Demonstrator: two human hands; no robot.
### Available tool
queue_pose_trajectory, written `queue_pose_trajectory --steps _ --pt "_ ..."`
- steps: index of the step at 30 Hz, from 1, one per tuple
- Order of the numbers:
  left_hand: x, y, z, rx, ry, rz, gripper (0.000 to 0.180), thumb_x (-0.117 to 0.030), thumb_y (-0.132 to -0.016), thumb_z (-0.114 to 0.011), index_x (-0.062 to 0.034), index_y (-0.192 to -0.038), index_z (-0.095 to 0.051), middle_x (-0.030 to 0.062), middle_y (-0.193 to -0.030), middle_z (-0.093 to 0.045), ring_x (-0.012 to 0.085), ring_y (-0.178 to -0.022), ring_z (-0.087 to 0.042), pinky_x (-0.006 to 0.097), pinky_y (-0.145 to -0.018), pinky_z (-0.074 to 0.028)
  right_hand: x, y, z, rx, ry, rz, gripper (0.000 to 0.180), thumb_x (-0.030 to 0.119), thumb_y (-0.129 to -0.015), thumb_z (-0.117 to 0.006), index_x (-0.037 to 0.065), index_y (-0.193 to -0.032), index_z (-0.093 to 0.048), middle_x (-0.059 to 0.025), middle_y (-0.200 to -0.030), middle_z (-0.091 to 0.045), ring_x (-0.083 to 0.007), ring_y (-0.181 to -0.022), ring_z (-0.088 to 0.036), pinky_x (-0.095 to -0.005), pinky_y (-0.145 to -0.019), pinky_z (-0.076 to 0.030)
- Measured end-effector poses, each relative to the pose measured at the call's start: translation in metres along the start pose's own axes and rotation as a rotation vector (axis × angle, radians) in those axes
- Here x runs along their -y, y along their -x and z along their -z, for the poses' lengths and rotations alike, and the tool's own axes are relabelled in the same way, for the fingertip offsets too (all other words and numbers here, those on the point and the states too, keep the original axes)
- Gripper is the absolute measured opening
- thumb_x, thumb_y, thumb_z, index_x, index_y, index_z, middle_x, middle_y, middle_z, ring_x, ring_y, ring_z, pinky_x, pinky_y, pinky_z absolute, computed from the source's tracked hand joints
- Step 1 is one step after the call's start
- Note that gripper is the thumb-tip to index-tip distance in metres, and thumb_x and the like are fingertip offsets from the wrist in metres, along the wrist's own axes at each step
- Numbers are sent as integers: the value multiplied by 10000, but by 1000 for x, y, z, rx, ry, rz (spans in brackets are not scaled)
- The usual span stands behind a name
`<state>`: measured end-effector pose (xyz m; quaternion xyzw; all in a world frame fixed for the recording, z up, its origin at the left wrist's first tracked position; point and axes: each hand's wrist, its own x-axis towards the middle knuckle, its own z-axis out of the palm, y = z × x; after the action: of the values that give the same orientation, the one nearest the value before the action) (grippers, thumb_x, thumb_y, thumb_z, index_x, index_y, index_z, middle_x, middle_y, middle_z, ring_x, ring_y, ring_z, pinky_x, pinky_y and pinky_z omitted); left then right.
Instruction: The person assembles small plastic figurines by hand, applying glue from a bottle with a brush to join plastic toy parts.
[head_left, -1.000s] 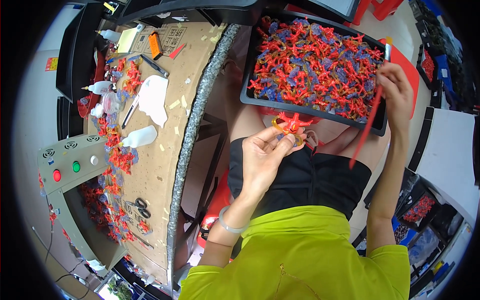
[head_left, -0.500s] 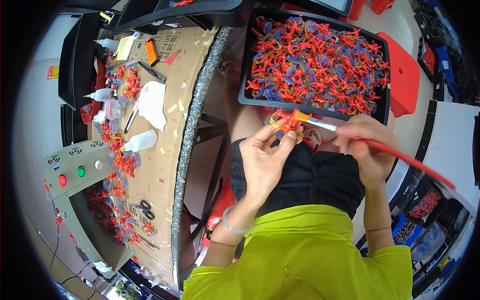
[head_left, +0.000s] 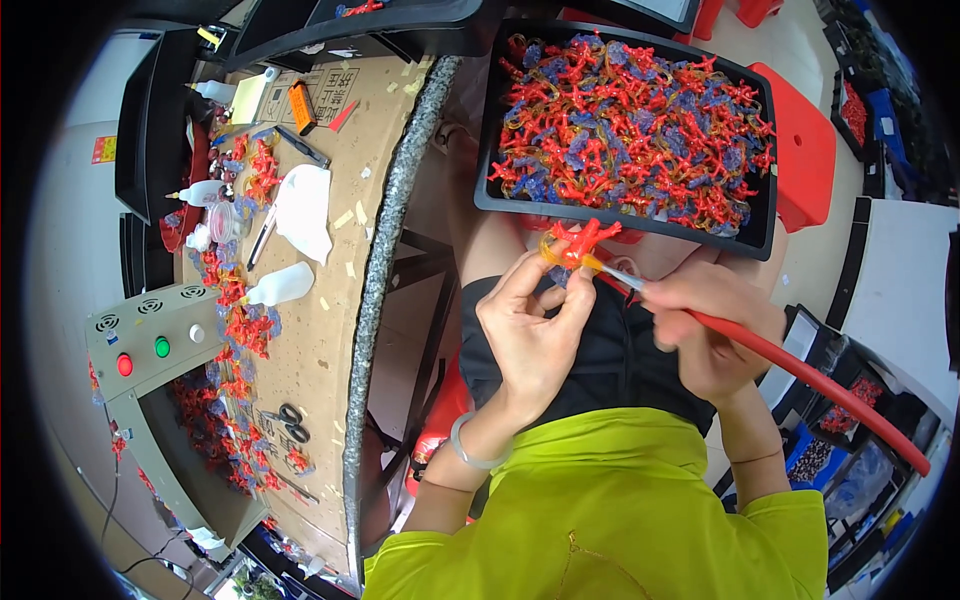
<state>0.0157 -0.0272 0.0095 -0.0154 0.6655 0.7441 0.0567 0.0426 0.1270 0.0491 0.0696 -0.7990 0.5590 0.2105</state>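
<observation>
My left hand (head_left: 535, 335) pinches a small red plastic figure (head_left: 590, 238) with yellow loops and a bluish part between thumb and fingertips, just above my lap. My right hand (head_left: 720, 325) is closed round a paintbrush (head_left: 820, 372) with a long red handle and a silvery ferrule. Its yellowish bristle tip touches the figure's lower right side. Beyond my hands, a black tray (head_left: 700, 239) is heaped with many similar red, blue and yellow pieces.
On the left, a cardboard-covered bench (head_left: 335, 290) carries white squeeze bottles (head_left: 281, 285), scissors (head_left: 290, 420), an orange box (head_left: 302, 107) and loose pieces. A grey machine (head_left: 160, 345) with buttons stands there. A red stool (head_left: 803, 145) is beyond the tray.
The figure has turned in my left fingers, its red limbs now pointing up and right. My right hand has moved left and down, and the brush tip has shifted to the figure's lower side.
</observation>
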Motion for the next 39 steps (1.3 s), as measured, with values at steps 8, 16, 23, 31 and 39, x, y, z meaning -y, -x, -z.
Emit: queue_pose_trajectory --steps 8,16,23,31,39 --pt "-1 -1 1 -37 -18 4 284 103 -803 -612 82 -1087 -614 96 -995 -619 119 -882 -618 221 -738 -555 0 -4 -3 47 123 73 166 34 -741 -712 31 -893 -645 -78 -722 -658 -232 -602 -622 -280 -540 -490" --pt "4 -1 3 -47 -38 26 269 107 -796 -609 76 -1063 -625 104 -1000 -625 116 -877 -616 224 -737 -557 -7 -5 -3 77 80 63 162 42 -728 -724 28 -864 -636 -61 -708 -648 -230 -592 -621 -287 -523 -482" --pt "1 -1 1 -51 -173 -35 237 71 -795 -629 59 -1031 -640 99 -977 -646 106 -848 -621 226 -714 -553 -6 -9 2 132 154 69 168 25 -709 -724 37 -857 -644 -73 -712 -640 -239 -588 -615 -291 -539 -491" --pt "5 -3 1 -51 -590 -282 245 9 -726 -692 44 -964 -645 154 -925 -665 241 -788 -654 305 -684 -525 -8 -3 -4 97 171 98 187 47 -739 -724 15 -897 -630 -72 -729 -654 -231 -574 -619 -288 -522 -485" --pt "12 -3 4 -57 -650 -438 280 43 -680 -689 45 -955 -640 172 -911 -658 326 -814 -635 356 -730 -520 -6 -8 -10 58 161 111 115 93 -782 -707 34 -854 -639 -64 -730 -655 -226 -562 -600 -273 -509 -459"
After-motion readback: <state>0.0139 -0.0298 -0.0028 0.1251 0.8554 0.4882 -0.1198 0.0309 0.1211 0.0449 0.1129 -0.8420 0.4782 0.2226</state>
